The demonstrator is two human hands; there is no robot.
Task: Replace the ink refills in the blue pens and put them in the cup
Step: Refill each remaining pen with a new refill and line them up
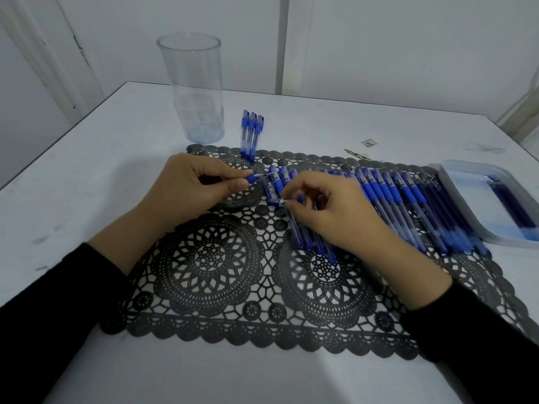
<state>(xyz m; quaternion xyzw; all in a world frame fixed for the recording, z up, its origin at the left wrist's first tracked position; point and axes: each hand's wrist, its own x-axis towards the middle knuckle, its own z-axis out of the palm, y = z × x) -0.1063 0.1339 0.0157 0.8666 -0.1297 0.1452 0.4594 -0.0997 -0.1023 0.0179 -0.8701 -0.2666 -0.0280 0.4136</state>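
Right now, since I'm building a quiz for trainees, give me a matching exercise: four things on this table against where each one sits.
Things:
1. cup
2. three pens
3. tray
4. lace mat

Places:
A. far right
B. spread across the middle
C. back left, upright
D. lying just right of the cup

Pairs: 1-C; 2-D; 3-A; 4-B

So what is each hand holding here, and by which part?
The left hand pinches a pen by its blue end, with the clear barrel sticking out. The right hand pinches a small pen part; which part it is cannot be told.
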